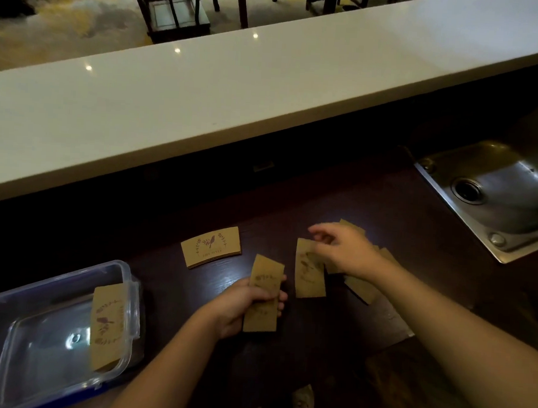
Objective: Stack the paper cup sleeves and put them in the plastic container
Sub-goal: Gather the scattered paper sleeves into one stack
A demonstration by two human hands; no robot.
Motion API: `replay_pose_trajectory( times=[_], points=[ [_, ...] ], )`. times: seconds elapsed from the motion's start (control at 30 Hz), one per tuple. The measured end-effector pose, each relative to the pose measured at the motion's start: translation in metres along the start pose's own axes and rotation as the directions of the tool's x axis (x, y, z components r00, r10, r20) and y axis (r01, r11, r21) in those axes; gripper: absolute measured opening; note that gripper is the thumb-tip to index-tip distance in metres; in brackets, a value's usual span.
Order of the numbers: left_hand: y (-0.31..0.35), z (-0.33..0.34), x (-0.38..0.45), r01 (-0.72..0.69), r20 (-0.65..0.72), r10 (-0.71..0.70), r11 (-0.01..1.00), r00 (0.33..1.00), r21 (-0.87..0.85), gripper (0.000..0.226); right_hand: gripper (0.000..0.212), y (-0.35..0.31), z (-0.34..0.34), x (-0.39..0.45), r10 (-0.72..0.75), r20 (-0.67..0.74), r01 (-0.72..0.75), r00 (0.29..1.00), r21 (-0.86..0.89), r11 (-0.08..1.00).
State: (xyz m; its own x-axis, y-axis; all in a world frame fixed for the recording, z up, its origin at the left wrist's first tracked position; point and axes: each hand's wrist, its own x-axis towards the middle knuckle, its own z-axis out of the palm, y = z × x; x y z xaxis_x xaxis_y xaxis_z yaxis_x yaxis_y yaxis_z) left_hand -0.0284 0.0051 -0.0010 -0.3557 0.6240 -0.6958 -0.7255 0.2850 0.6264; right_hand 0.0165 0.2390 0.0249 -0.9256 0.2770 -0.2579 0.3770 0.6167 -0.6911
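Note:
My left hand (243,308) grips a small stack of brown paper cup sleeves (264,294), held upright over the dark counter. My right hand (343,251) hovers over a scattered pile of sleeves (361,288), its fingers pinching the top edge of one sleeve (309,274) that is slightly lifted. A neat stack of sleeves with a bird print (211,247) lies flat farther back. The clear plastic container (36,341) stands at the lower left, with a stack of sleeves (107,323) leaning against its right wall.
A steel sink (496,190) is set into the counter at the right. A raised white bar top (236,93) runs across behind the work surface. Small paper scraps (304,397) lie near the front edge.

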Motion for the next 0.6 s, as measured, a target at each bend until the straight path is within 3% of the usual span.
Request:
replay_pose_trajectory(
  times=[0.07, 0.13, 0.23, 0.33, 0.5, 0.53, 0.6],
  points=[
    [0.0, -0.002, 0.002, 0.006, 0.004, -0.006, 0.994, 1.0, -0.113, 0.035, 0.04, 0.035, -0.02, -0.006, 0.186, -0.156, -0.197, 0.97, -0.064, 0.978],
    [-0.001, -0.002, 0.005, 0.012, 0.011, -0.011, 0.984, 1.0, -0.177, 0.039, 0.054, 0.058, -0.034, -0.012, 0.282, -0.167, -0.31, 0.945, -0.175, 0.935],
    [-0.004, 0.001, 0.01, 0.031, 0.014, -0.029, 0.977, 0.999, -0.211, 0.041, 0.075, 0.073, -0.039, -0.018, 0.293, 0.009, -0.268, 0.956, -0.374, 0.888],
    [-0.005, 0.004, 0.011, 0.044, 0.022, -0.04, 0.967, 0.999, -0.251, 0.042, 0.083, 0.078, -0.035, -0.021, 0.285, 0.038, -0.246, 0.958, -0.403, 0.881],
    [-0.006, 0.001, 0.009, 0.022, 0.066, 0.002, 0.936, 0.998, -0.352, 0.051, 0.058, 0.078, -0.036, -0.021, 0.233, -0.037, -0.232, 0.972, -0.346, 0.909],
    [-0.006, 0.0, 0.009, 0.018, 0.068, 0.008, 0.93, 0.998, -0.367, 0.051, 0.047, 0.078, -0.037, -0.021, 0.203, -0.028, -0.203, 0.979, -0.282, 0.938],
    [-0.005, -0.002, 0.01, 0.018, 0.05, 0.002, 0.925, 0.999, -0.379, 0.05, 0.026, 0.076, -0.04, -0.024, 0.186, 0.026, -0.188, 0.982, 0.106, 0.977]
  ],
)
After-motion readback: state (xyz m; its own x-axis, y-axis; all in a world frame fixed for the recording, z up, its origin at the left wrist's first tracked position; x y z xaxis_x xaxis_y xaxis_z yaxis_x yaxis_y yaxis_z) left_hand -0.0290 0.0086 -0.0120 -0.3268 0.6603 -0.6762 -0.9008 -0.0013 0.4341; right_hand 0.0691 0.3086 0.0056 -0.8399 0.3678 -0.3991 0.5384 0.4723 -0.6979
